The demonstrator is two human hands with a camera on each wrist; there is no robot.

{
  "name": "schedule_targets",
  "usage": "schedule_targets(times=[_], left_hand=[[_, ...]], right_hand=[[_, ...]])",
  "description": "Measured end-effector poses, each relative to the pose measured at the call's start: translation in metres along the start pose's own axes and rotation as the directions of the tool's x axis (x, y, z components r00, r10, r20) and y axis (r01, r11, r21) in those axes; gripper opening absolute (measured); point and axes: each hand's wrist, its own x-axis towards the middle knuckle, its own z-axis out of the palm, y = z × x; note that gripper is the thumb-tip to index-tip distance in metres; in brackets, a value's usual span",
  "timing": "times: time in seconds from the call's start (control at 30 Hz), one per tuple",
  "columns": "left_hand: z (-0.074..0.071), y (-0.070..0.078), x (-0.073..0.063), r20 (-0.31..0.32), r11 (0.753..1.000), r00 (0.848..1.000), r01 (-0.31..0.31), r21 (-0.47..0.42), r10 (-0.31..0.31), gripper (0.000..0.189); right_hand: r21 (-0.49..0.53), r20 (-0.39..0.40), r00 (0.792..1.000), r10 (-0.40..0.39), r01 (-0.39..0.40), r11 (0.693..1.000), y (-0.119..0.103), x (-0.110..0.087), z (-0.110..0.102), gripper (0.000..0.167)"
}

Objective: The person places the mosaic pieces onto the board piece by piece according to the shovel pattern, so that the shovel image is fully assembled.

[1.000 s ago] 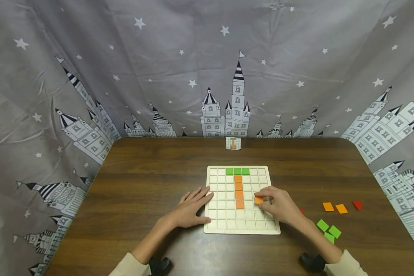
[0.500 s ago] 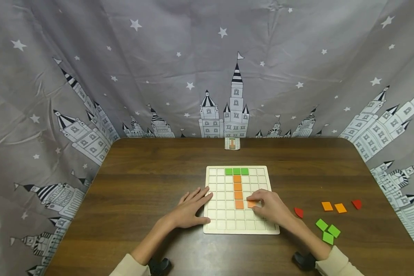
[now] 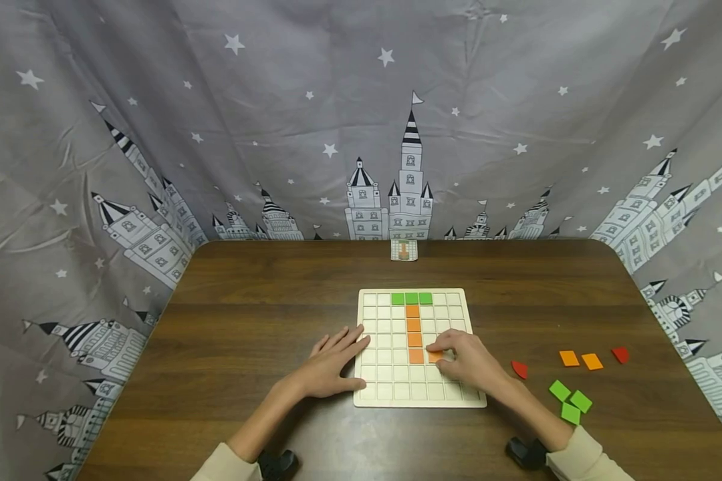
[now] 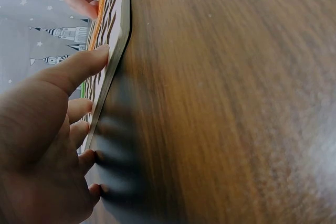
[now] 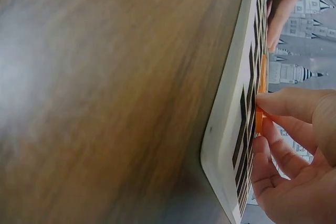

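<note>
A pale grid board point(image 3: 379, 394) lies on the table, with a row of green square tiles point(image 3: 412, 298) at its far edge and a column of orange square tiles point(image 3: 414, 340) below it. Between thumb and fingers, my right hand point(image 3: 470, 361) pinches an orange square tile point(image 3: 435, 358) just right of that column's nearest tile. In the right wrist view this orange tile point(image 5: 259, 120) stands at the board's surface, partly covered by the fingers. My left hand point(image 3: 329, 369) rests at the board's left edge with fingers spread, thumb and fingertips touching the rim point(image 4: 113, 59).
Right of the board lie two loose orange tiles point(image 3: 569, 359), several green tiles point(image 3: 559, 391) and two red rounded pieces point(image 3: 520, 369). A small pattern card point(image 3: 404, 250) sits at the table's far edge, before a grey castle-print curtain point(image 3: 277, 133).
My right hand has moved left over the board with the orange tile, closer to the orange column. A red piece formerly mostly covered by the hand now shows. The left hand stays put.
</note>
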Motion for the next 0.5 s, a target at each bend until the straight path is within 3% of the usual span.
schedule_targets(times=[0.23,0.5], left_hand=[[0.0006,-0.001,-0.0001,0.003,1.0,1.0,0.006,0.016,-0.006,0.078],[0.0006,-0.0005,0.0009,0.002,1.0,1.0,0.007,0.013,-0.007,0.078]], right_hand=[[0.015,-0.009,1.0,-0.003,0.003,1.0,-0.0001,0.0029,0.0032,0.029],[0.037,-0.017,0.998,0.067,-0.066,0.997,-0.0015,0.005,0.0046,0.029]])
